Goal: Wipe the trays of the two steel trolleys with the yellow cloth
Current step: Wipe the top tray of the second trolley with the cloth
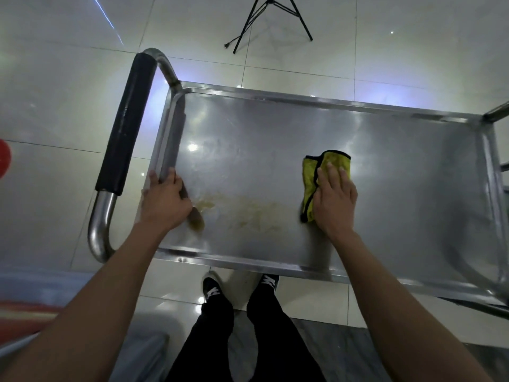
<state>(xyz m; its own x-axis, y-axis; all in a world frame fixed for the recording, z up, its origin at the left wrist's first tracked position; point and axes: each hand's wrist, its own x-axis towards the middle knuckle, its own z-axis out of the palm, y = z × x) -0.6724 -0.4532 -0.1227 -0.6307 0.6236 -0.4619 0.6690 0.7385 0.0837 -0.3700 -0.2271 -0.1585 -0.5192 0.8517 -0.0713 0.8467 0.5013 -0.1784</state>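
While left hand grips tray, right hand presses cloth

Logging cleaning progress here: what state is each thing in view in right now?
Tray: yellowish smears near its left front, not yet wiped off.
Yellow cloth: folded, flat on the tray, right of the smears.
Right hand: fingers straight, pressing on the cloth.
Left hand: gripping the tray's left rim.
Trolley handle: untouched.
Tripod: standing on the floor.

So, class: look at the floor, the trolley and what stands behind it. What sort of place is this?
Probably an indoor service or kitchen-type room set up for filming: glossy tiled floor, a steel trolley tray with a yellowish stain, and a black tripod.
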